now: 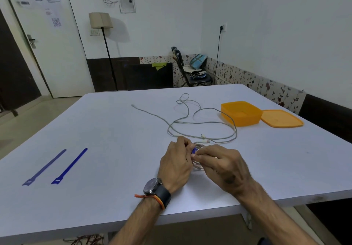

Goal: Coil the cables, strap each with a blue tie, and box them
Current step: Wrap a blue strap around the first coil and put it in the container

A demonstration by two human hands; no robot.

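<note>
Table (114,130) smooth matt white; box (242,120) orange translucent plastic; ties (70,165) blue cloth-like.

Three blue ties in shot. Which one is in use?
The blue tie pinched between the left hand and right hand, around the coiled cable. The two spare ties lie flat, untouched, far left.

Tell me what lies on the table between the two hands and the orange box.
In the head view, the loose grey cable sprawls between the hands and the open orange box, two of its connector ends just beyond the fingers.
</note>
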